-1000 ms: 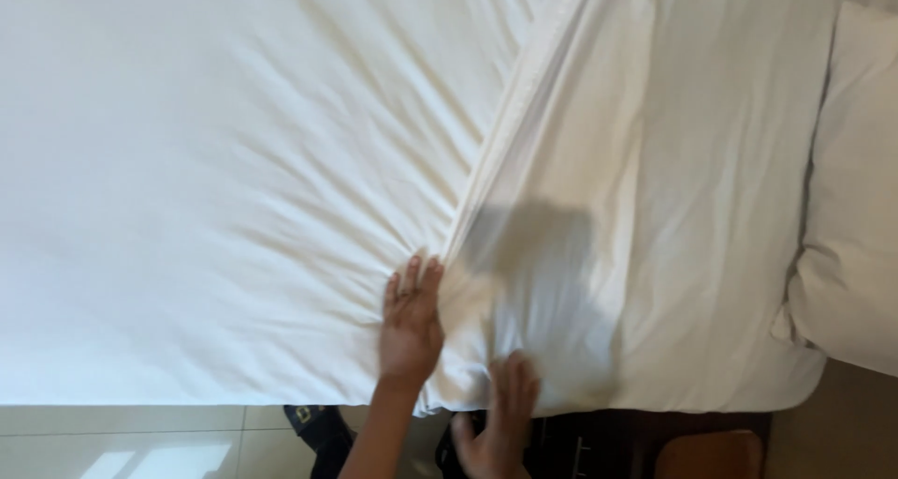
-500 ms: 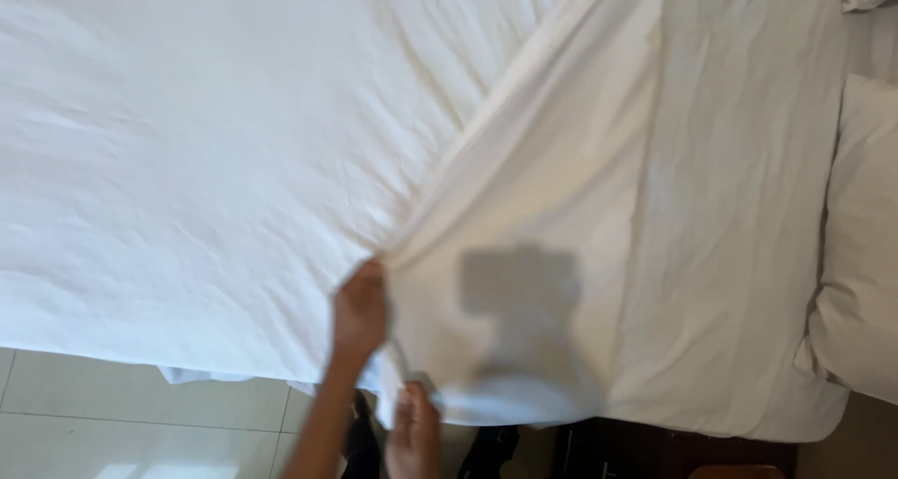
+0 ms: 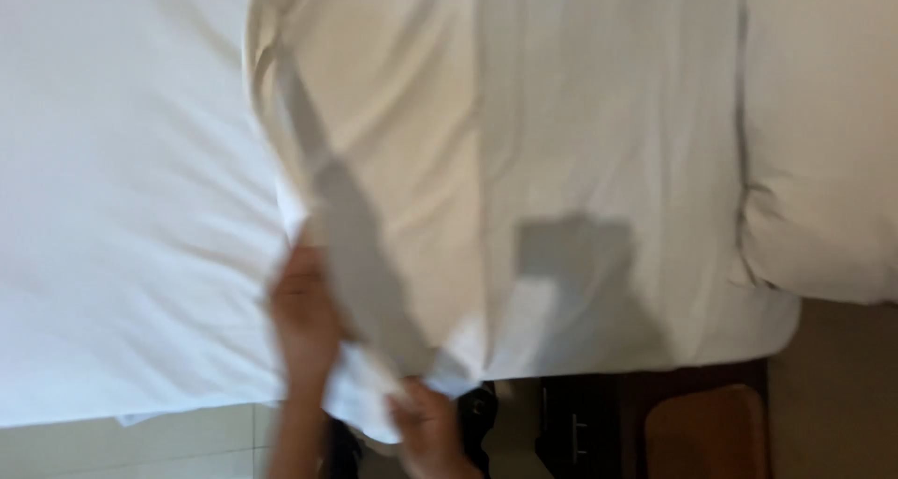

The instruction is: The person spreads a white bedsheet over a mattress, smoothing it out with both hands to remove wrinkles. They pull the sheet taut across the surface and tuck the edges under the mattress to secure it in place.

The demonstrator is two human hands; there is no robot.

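Note:
A white bed sheet [image 3: 122, 254] covers the left of the bed, and a cream-white top sheet [image 3: 561, 161] lies over the right part. My left hand [image 3: 304, 315] grips the folded edge of the top sheet where the two fabrics meet, near the bed's near edge. My right hand [image 3: 430, 432] holds the lower hem of the same sheet just below the mattress edge. Both hands are blurred by motion. A dark shadow stripe runs along the fold between them.
A white pillow [image 3: 823, 161] lies at the right end of the bed. Below the mattress, a dark wooden bed frame [image 3: 599, 423] and a brown stool or cushion [image 3: 706, 432] show. Pale tiled floor [image 3: 122, 451] is at the lower left.
The view has shifted right, closer to the pillow. Both hands have moved right along the bed's edge, and the top sheet's folded edge has been pulled further over.

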